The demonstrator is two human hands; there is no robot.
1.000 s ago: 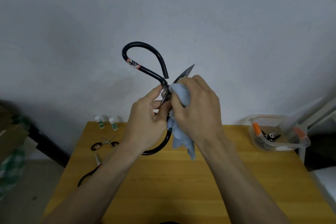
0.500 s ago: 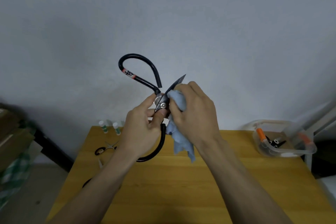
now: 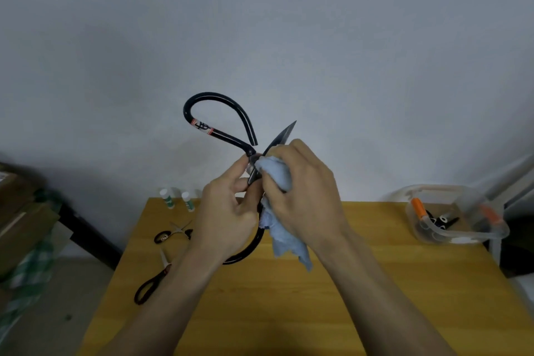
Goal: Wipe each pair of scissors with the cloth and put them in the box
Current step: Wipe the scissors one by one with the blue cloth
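Left hand (image 3: 228, 211) pinches black-handled scissors (image 3: 219, 124) at the pivot; right hand (image 3: 303, 191) grips blue cloth (image 3: 277, 176) around one blade, above the table (image 3: 289, 298).

Glossy scissors (image 3: 219, 113), soft cloth (image 3: 284, 237)

Two bare forearms, hands (image 3: 260, 208) without sleeves or jewellery
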